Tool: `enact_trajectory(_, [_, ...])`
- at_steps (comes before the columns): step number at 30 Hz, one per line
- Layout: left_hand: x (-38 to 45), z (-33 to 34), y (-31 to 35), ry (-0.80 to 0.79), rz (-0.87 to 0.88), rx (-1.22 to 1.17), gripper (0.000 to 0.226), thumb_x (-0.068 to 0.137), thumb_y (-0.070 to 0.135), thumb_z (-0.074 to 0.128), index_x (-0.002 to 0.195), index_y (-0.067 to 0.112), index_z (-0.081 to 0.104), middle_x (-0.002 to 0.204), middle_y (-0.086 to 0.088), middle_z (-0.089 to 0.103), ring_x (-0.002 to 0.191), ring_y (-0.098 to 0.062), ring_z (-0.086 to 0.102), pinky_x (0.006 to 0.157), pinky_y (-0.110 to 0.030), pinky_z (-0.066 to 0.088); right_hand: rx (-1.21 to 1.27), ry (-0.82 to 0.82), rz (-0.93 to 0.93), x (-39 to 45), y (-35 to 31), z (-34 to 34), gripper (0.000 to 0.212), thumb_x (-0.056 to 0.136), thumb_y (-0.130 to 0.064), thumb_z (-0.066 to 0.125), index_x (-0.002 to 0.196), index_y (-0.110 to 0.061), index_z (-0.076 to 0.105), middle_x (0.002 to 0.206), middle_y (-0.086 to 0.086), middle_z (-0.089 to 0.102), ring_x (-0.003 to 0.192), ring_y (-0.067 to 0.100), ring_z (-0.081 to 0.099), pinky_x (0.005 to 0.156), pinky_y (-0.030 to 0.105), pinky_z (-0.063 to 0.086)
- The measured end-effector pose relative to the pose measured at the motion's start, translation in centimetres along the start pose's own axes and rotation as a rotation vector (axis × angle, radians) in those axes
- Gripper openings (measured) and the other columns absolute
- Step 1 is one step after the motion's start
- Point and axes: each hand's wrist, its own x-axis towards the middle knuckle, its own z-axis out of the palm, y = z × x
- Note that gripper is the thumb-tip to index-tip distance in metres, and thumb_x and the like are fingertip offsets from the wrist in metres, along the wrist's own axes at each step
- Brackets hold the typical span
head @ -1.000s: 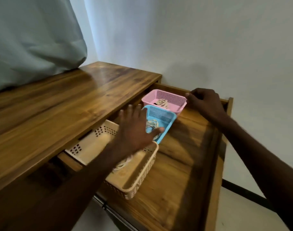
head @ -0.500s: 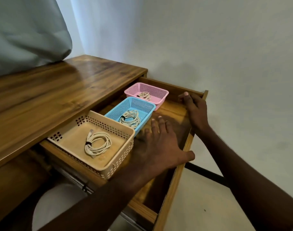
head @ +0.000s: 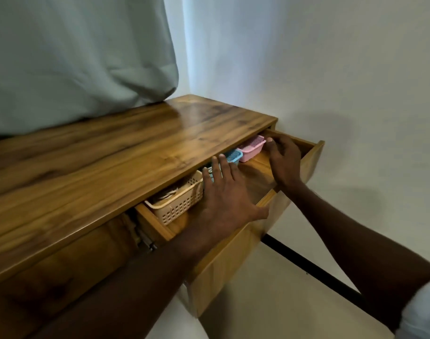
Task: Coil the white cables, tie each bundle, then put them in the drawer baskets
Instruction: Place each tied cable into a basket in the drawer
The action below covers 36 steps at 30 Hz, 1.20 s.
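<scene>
Handling: the drawer (head: pixel 233 260) looks light and stiff, a wooden box on a metal runner (head: pixel 145 242); judged from its load, it should slide with a flat, even push on the front board.
Bench: the bench (head: pixel 111 152) top overhangs the half-open drawer, so only the front parts of the baskets show.
Cream basket: the cream basket (head: pixel 177 204) sits at the drawer's left end; a pale coiled cable (head: pixel 171 192) is just visible inside, blurred. Thin plastic lattice, probably flexible, best taken by the rim.
Left grip: the left hand (head: pixel 223 199) lies flat and released, fingers straight and spread over the drawer's inside, the thumb at the front edge, grasping nothing.
Blue basket: the blue basket (head: pixel 233 156) is beside the cream one, partly behind the left fingers; its contents are hidden.
Pink basket: the pink basket (head: pixel 252 149) is next along, touching the blue one; contents hidden.
Right grip: the right hand (head: pixel 283 159) reaches in beside the pink basket, fingers loosely bent, fingertips near its rim; whether they touch it I cannot tell, and it grasps nothing visible.
Cables: soft, light, springy coils; likely safe from a gentle slide.
</scene>
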Motion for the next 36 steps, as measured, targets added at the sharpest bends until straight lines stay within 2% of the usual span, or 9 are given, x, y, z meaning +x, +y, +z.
enact_trajectory(3, [1.3, -0.3, -2.7, 0.051, -0.105, 0.048, 0.151, 0.057, 0.102, 0.043, 0.16, 0.002, -0.003, 0.167, -0.026, -0.016, 0.155, -0.042, -0.015, 0.124, -0.061, 0.001, -0.027, -0.239, -0.145, 1.0, 0.0, 2.7, 0.035, 0.101, -0.036, 0.062, 0.132, -0.02, 0.066, 0.139, -0.003, 0.063, 0.129, 0.012, 0.057, 0.106, 0.038, 0.052])
enact_trajectory(6, [2.5, -0.5, -5.1, 0.058, -0.184, 0.089, 0.15, 0.06, 0.1, 0.047, 0.16, -0.001, -0.004, 0.166, -0.029, -0.015, 0.154, -0.043, -0.015, 0.124, -0.06, -0.001, -0.143, -0.71, -0.241, 2.0, 0.0, 3.8, 0.076, 0.086, -0.061, 0.072, 0.152, -0.035, 0.047, 0.168, -0.01, 0.029, 0.155, 0.011, 0.022, 0.12, 0.044, 0.029])
enact_trajectory(9, [3.8, -0.7, -7.2, -0.011, -0.24, 0.129, 0.146, 0.063, 0.102, 0.038, 0.159, -0.005, 0.01, 0.166, -0.03, 0.011, 0.155, -0.041, 0.01, 0.125, -0.056, 0.003, -0.316, -0.979, -0.326, 2.7, 0.5, 4.6, 0.114, 0.067, -0.083, 0.071, 0.162, -0.042, 0.023, 0.174, -0.016, 0.005, 0.16, 0.016, -0.004, 0.123, 0.058, 0.014])
enact_trajectory(12, [4.8, -0.8, -8.4, -0.014, -0.191, 0.248, 0.127, 0.068, 0.097, 0.043, 0.148, -0.002, 0.041, 0.149, -0.024, 0.049, 0.139, -0.035, 0.046, 0.119, -0.049, 0.026, -0.498, -1.102, -0.379, 3.0, 1.4, 5.9, 0.13, 0.06, -0.092, 0.068, 0.164, -0.044, 0.007, 0.174, -0.018, -0.002, 0.16, 0.017, -0.009, 0.123, 0.056, 0.005])
enact_trajectory(15, [5.2, -0.3, -9.1, 0.078, -0.157, 0.262, 0.096, 0.078, 0.082, 0.057, 0.135, 0.005, 0.057, 0.133, -0.019, 0.064, 0.119, -0.03, 0.061, 0.102, -0.043, 0.044, -0.582, -0.935, -0.466, 2.8, 1.4, 7.5, 0.111, 0.07, -0.078, 0.075, 0.162, -0.041, 0.025, 0.17, -0.009, 0.024, 0.158, 0.021, 0.018, 0.123, 0.052, 0.014])
enact_trajectory(19, [4.6, 0.6, -9.6, 0.136, -0.112, 0.303, 0.073, 0.094, 0.063, 0.057, 0.139, 0.006, 0.051, 0.141, -0.022, 0.057, 0.127, -0.033, 0.057, 0.102, -0.043, 0.047, -0.526, -0.646, -0.514, 1.8, 0.5, 9.4, 0.08, 0.068, -0.053, 0.088, 0.138, -0.028, 0.06, 0.13, -0.005, 0.063, 0.122, 0.022, 0.059, 0.105, 0.046, 0.037])
enact_trajectory(26, [5.4, 0.0, -10.2, 0.184, -0.074, 0.273, 0.037, 0.101, 0.039, 0.056, 0.128, 0.013, 0.055, 0.132, -0.018, 0.064, 0.116, -0.029, 0.065, 0.089, -0.038, 0.051, -0.637, -0.407, -0.558, 0.0, 0.3, 11.7, 0.045, 0.07, -0.031, 0.086, 0.107, -0.022, 0.062, 0.102, -0.001, 0.062, 0.089, 0.026, 0.06, 0.089, 0.042, 0.042])
enact_trajectory(31, [5.0, 0.1, -10.4, 0.233, -0.077, 0.226, 0.036, 0.102, 0.04, 0.054, 0.126, 0.014, 0.056, 0.13, -0.017, 0.064, 0.113, -0.028, 0.064, 0.089, -0.038, 0.049, -0.714, -0.472, -0.546, 0.5, -1.0, 11.5, 0.043, 0.072, -0.03, 0.085, 0.104, -0.023, 0.057, 0.1, -0.001, 0.06, 0.086, 0.026, 0.058, 0.085, 0.041, 0.044])
enact_trajectory(36, [3.9, -0.9, -11.3, 0.261, -0.069, 0.146, 0.021, 0.099, 0.033, 0.062, 0.115, 0.02, 0.061, 0.109, -0.005, 0.069, 0.096, -0.023, 0.067, 0.073, -0.034, 0.047, -0.752, -0.573, -0.425, -0.3, -3.7, 11.6, 0.051, 0.071, -0.03, 0.089, 0.108, -0.024, 0.053, 0.109, 0.0, 0.06, 0.091, 0.027, 0.059, 0.073, 0.043, 0.053])
